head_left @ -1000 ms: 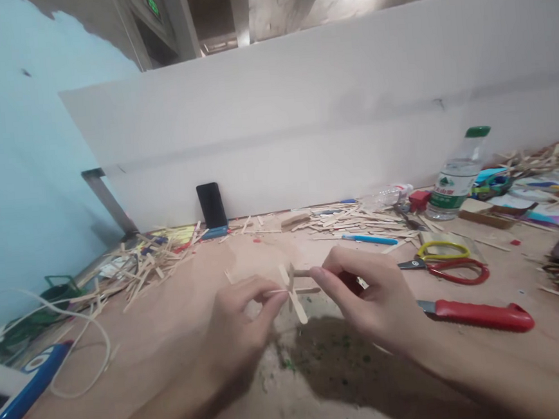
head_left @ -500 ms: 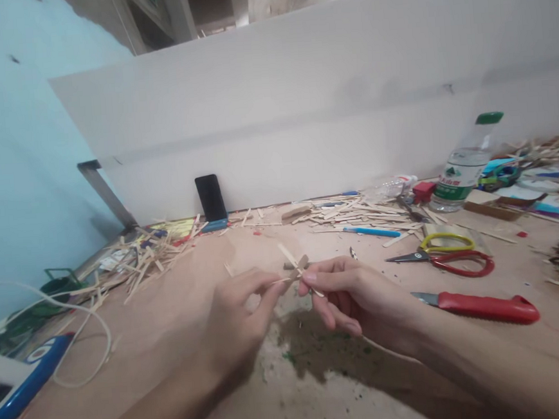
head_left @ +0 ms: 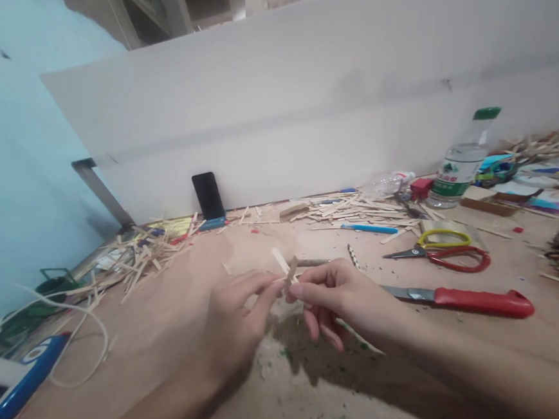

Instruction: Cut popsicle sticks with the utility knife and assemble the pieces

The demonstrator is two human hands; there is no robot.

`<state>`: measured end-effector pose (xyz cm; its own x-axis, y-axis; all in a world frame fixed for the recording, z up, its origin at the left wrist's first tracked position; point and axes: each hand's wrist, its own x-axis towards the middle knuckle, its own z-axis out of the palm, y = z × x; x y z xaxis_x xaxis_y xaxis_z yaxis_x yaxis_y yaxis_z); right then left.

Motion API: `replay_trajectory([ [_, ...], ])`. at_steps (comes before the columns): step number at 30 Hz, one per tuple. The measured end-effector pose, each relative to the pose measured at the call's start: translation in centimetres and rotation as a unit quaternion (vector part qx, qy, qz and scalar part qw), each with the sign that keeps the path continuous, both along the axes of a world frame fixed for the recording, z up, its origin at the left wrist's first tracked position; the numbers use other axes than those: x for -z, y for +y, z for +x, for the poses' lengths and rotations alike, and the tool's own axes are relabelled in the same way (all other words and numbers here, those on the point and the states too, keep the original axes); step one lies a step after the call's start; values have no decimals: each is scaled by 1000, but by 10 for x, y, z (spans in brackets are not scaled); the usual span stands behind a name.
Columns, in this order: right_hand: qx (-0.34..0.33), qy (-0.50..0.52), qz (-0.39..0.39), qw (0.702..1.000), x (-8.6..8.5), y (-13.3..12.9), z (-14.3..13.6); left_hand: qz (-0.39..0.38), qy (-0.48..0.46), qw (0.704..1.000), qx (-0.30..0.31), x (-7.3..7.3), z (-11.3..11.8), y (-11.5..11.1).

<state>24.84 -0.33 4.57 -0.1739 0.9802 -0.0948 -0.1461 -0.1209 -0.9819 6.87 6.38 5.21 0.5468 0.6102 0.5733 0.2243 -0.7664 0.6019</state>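
Observation:
Thin wooden sticks [head_left: 280,260] cross each other between my two hands, above the table. My left hand [head_left: 239,306] pinches the end of a slim stick between thumb and forefinger. From the other side, my right hand [head_left: 331,289] is closed with thumb and forefinger on the crossing sticks, its lower fingers loosely curled. A short brownish strip [head_left: 291,270] stands up at the crossing; how the pieces join is too small to tell. Just behind the right hand lies a thin dark rod [head_left: 310,262].
Right of my hands lie a red-handled knife [head_left: 483,301], scissors [head_left: 442,251] and a blue pen-like tool [head_left: 371,229]. A water bottle [head_left: 458,169] stands behind them. Loose sticks [head_left: 357,213] lie along the white board [head_left: 272,119], where a phone [head_left: 207,196] leans. A white cable [head_left: 102,327] curls at left.
My right hand has shifted slightly left and turned, its lower fingers now pointing further down. The brownish strip has tilted more upright. More of the knife blade shows.

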Motion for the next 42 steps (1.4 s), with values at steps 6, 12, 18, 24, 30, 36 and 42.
replay_trajectory([
  [6, 33, -34, -14, 999, -2, 0, -4, 65, -19, 997, 21, 2, -1, 1],
  [12, 72, -91, 0, 993, -4, -5, -12, 149, -27, 988, 21, 8, 1, 2],
  [18, 75, -139, -25, 987, -14, -6, -13, 176, -21, 984, 14, 9, 1, 2],
  [24, 28, -65, -15, 997, -12, -5, -12, 167, -39, 985, -4, 11, 2, 1],
  [30, 90, -158, 79, 980, -11, -5, -13, 208, -40, 977, 12, 14, 2, -1],
  [36, -12, -46, 36, 998, -11, -1, -7, 220, -49, 974, -7, 14, 1, -2],
  [42, 60, -165, 163, 971, -6, -2, -8, 228, -66, 971, 11, 22, 0, 1],
])
